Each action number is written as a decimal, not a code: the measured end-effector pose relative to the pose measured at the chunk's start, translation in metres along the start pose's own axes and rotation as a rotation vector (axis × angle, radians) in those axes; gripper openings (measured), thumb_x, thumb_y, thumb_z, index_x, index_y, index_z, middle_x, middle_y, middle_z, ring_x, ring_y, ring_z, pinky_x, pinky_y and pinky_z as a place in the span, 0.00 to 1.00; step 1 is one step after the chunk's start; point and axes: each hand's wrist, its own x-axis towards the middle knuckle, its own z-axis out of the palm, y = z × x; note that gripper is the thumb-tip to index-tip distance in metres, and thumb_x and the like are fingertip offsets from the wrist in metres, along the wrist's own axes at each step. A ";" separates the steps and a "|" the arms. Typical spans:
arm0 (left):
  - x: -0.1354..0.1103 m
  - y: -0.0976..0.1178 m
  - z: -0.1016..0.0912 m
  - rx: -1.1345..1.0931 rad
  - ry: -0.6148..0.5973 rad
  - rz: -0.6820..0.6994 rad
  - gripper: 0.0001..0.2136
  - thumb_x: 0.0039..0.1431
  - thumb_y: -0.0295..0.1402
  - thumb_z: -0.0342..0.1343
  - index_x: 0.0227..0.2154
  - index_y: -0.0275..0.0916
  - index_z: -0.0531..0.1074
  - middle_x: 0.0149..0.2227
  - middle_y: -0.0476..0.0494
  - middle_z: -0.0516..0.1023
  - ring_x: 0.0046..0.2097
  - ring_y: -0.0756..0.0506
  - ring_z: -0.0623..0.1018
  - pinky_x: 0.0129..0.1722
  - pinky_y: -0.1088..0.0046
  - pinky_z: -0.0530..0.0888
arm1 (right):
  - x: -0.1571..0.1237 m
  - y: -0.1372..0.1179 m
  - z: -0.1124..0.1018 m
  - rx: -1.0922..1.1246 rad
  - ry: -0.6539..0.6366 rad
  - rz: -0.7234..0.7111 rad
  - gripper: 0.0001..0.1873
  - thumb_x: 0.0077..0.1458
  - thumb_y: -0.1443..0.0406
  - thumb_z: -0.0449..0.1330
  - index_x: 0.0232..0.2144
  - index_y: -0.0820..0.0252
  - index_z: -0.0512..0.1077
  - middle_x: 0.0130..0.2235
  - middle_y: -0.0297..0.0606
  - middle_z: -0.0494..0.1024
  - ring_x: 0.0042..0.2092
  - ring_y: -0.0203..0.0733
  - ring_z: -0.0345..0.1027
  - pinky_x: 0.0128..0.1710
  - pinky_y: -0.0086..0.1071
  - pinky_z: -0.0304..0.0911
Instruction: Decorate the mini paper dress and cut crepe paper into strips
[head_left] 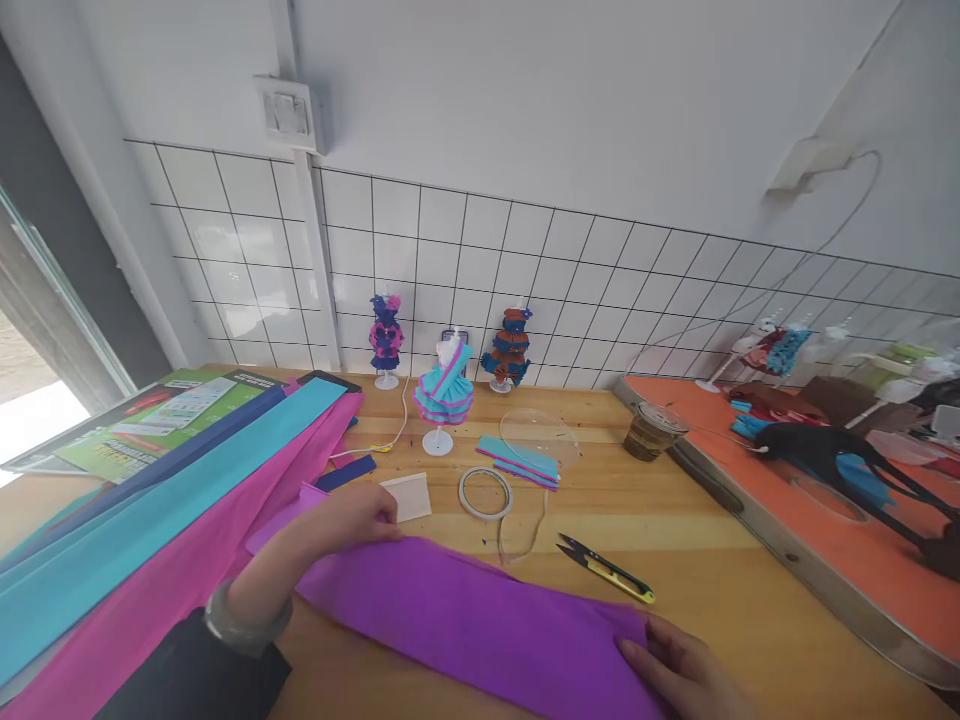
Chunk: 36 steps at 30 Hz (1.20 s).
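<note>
A person stands at a wooden worktable (705, 560), both bare hands on a long strip of purple crepe paper (480, 620) that lies flat across the near part of the table. The left hand (352, 520) presses down on the strip's far left end, fingers curled together over the edge; whether they pinch the paper or only rest on it cannot be told. The right hand (682, 670) lies at the strip's near right end, fingers flat and together on its corner, pressing rather than clamping.

Left of the purple strip, folded lengths of pink paper (172, 570) and turquoise paper (127, 520) run diagonally, the pink one touching it. Just beyond the strip's right half lie small thread snips (606, 570) with yellow handles, close to its edge. Behind its middle sits a white ring of tape (486, 493), and farther back a tiny mannequin in a turquoise dress (444, 392).

The paper looks thin and stretchy, so an uneven pull between the two hands would likely crease or tear it. A sideways sweep of the strip could catch the snips and drag them off line.
</note>
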 end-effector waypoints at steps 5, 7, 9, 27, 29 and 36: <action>-0.001 -0.012 -0.001 0.057 0.036 -0.154 0.10 0.50 0.40 0.51 0.24 0.41 0.72 0.29 0.48 0.76 0.33 0.46 0.73 0.28 0.74 0.60 | 0.017 -0.016 -0.012 -0.443 0.264 -0.084 0.19 0.53 0.53 0.51 0.40 0.57 0.71 0.37 0.40 0.79 0.40 0.45 0.72 0.38 0.31 0.65; 0.002 -0.011 0.004 0.064 0.077 -0.138 0.11 0.52 0.42 0.50 0.25 0.41 0.71 0.30 0.48 0.76 0.33 0.45 0.73 0.29 0.73 0.61 | 0.028 -0.022 -0.020 -0.616 0.339 -0.092 0.18 0.54 0.55 0.50 0.41 0.57 0.71 0.38 0.41 0.78 0.39 0.45 0.72 0.37 0.32 0.64; 0.005 -0.007 0.009 0.070 0.115 -0.116 0.14 0.54 0.44 0.48 0.26 0.41 0.71 0.32 0.46 0.76 0.34 0.45 0.73 0.31 0.73 0.61 | 0.039 -0.026 -0.023 -0.754 0.356 -0.133 0.17 0.53 0.58 0.51 0.40 0.59 0.71 0.38 0.42 0.78 0.40 0.46 0.70 0.39 0.33 0.63; 0.012 0.007 0.023 0.138 0.161 -0.039 0.28 0.60 0.51 0.33 0.23 0.37 0.71 0.27 0.42 0.74 0.31 0.45 0.72 0.30 0.72 0.60 | 0.102 -0.054 -0.008 -1.047 0.131 -0.419 0.16 0.57 0.69 0.47 0.44 0.61 0.70 0.44 0.44 0.73 0.46 0.42 0.65 0.47 0.31 0.58; 0.011 0.007 0.023 0.154 0.150 -0.036 0.28 0.60 0.50 0.32 0.21 0.37 0.70 0.26 0.42 0.74 0.31 0.45 0.71 0.30 0.71 0.59 | 0.112 -0.068 0.006 -1.069 0.072 -0.463 0.15 0.57 0.70 0.48 0.42 0.60 0.71 0.43 0.42 0.74 0.46 0.42 0.65 0.46 0.31 0.58; 0.013 0.008 0.023 0.189 0.156 -0.035 0.26 0.60 0.48 0.35 0.18 0.38 0.69 0.25 0.43 0.73 0.30 0.46 0.71 0.28 0.72 0.57 | 0.160 -0.075 0.006 -1.155 0.220 -0.390 0.12 0.55 0.70 0.50 0.38 0.62 0.73 0.39 0.43 0.75 0.43 0.43 0.66 0.44 0.31 0.57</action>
